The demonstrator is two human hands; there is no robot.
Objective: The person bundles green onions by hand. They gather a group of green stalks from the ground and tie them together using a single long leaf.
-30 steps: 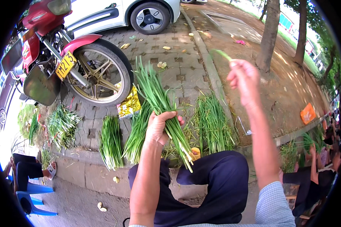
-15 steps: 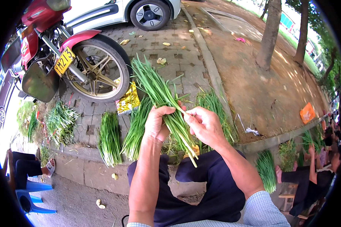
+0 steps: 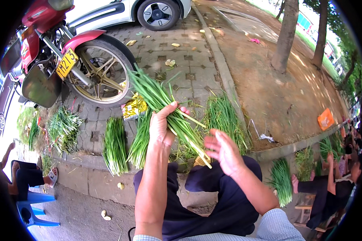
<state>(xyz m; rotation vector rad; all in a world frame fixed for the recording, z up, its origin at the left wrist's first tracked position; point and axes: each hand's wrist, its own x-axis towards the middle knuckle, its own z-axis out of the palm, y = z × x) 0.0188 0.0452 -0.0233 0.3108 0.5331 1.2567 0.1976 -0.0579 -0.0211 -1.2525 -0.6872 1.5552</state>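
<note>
My left hand (image 3: 163, 127) grips a bunch of long green chives (image 3: 161, 100) about its middle, leaves pointing up-left, pale stem ends down-right over my lap. My right hand (image 3: 225, 151) hovers just right of the stem ends, fingers spread, holding nothing. Below both hands are my knees in dark trousers (image 3: 213, 201).
Piles of chives lie on the paved kerb: one pile (image 3: 115, 143) left, another (image 3: 223, 116) behind my hands, loose ones (image 3: 62, 127) far left. A red motorbike wheel (image 3: 100, 72) stands close behind. A yellow wrapper (image 3: 134, 108) lies by it. Another person (image 3: 334, 180) sits right; a blue stool (image 3: 30, 207) left.
My right hand was raised high to the right, came down to the chive stems beside my left hand, and has now pulled back a little, open. The bunch stays in my left hand.
</note>
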